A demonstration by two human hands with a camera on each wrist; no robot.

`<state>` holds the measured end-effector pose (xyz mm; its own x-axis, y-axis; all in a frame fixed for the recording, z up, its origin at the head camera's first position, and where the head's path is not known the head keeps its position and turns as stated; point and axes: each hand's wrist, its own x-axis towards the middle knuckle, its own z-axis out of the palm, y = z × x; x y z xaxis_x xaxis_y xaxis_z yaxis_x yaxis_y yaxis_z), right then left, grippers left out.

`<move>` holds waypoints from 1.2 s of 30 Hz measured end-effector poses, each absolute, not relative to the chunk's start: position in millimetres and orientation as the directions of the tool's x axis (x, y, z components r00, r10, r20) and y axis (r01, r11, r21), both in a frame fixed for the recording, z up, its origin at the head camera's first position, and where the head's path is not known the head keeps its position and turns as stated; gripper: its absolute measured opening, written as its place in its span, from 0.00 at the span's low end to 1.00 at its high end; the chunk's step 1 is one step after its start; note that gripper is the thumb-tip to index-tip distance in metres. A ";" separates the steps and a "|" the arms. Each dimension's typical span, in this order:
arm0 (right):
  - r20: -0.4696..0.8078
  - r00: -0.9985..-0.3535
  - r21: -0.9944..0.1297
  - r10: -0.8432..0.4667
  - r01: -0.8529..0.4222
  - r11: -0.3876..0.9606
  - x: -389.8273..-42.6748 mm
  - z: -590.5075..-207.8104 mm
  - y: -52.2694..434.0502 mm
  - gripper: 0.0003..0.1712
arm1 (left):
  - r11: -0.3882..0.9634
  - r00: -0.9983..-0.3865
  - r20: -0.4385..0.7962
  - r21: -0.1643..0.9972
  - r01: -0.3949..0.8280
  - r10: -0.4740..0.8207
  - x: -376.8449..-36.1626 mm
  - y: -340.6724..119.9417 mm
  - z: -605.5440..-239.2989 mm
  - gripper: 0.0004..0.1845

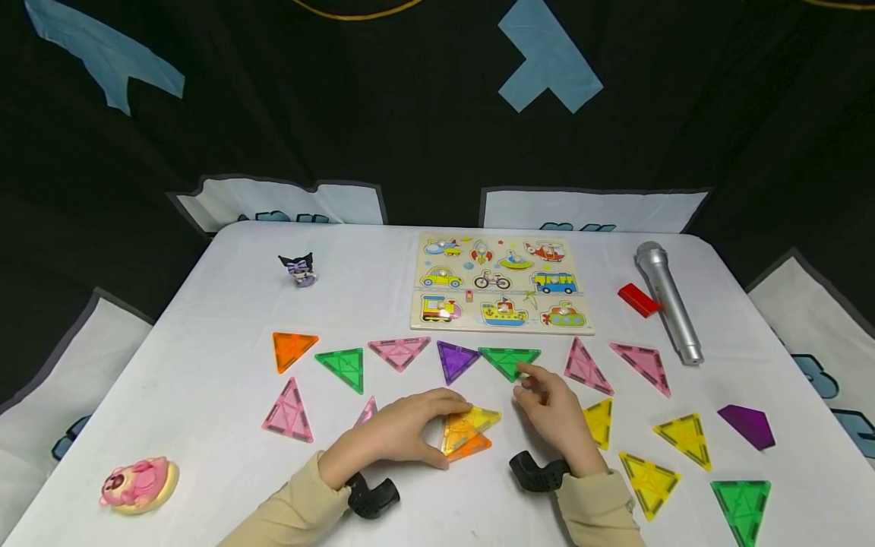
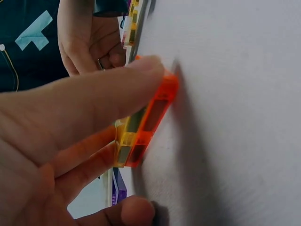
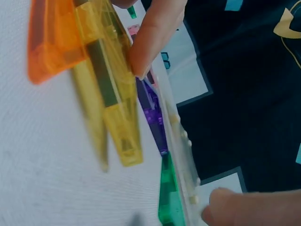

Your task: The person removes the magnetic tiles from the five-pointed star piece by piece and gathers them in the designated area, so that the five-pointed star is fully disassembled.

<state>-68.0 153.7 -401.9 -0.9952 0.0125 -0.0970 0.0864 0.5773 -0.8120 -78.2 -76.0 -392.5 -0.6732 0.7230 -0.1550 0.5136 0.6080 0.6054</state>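
My left hand (image 1: 403,429) grips a yellow triangular magnetic tile (image 1: 484,417) and an orange triangular tile (image 1: 473,446), the yellow overlapping the orange. From the left wrist, the thumb lies across the edge of the orange tile (image 2: 160,106), with fingers on the yellow side. In the right wrist view the yellow tile (image 3: 124,134) is tilted above the white cloth. To the right, my right hand (image 1: 557,414) holds nothing, its fingers loosely bent. Its index fingertip is close to a green triangular tile (image 1: 507,360); whether they touch I cannot tell.
Behind the tiles lies a vehicle puzzle board (image 1: 502,292). Pink tiles (image 1: 289,414) and yellow tiles (image 1: 649,482) are scattered about. A silver microphone (image 1: 671,304) and red block (image 1: 639,300) lie back right. At left are a pink bear figure (image 1: 139,485) and a small dark-eared figurine (image 1: 300,269).
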 end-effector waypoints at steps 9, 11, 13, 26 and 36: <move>-0.140 -0.962 -0.760 -0.235 -0.048 0.648 -54.4 -397.4 141.0 0.15 | 0.645 -0.701 -0.159 0.567 0.512 0.696 -72.3 -76.4 -389.6 0.43; -0.145 -0.952 -0.750 -0.268 -0.071 0.657 -53.8 -397.6 140.0 0.16 | 0.664 -0.726 -0.140 0.545 0.511 0.673 -70.6 -74.0 -390.8 0.43; -0.156 -0.940 -0.748 -0.303 -0.088 0.657 -53.5 -397.4 139.4 0.15 | 0.683 -0.747 -0.120 0.516 0.516 0.654 -69.4 -70.7 -392.5 0.40; -0.204 -0.882 -0.776 -0.424 -0.118 0.620 -53.5 -396.3 141.3 0.08 | 0.718 -0.779 -0.168 0.540 0.440 0.604 -70.4 -64.8 -392.4 0.32; -0.261 -0.850 -0.902 -0.458 0.047 0.428 -57.7 -389.6 160.4 0.09 | 0.717 -0.769 -0.180 0.536 0.446 0.613 -72.4 -66.9 -394.1 0.36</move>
<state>-57.7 160.4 -389.6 -0.8498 -0.4579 -0.2612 0.0467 0.4282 -0.9025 -72.4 -66.9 -394.1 -0.7691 0.6134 -0.1798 0.4464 0.7167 0.5358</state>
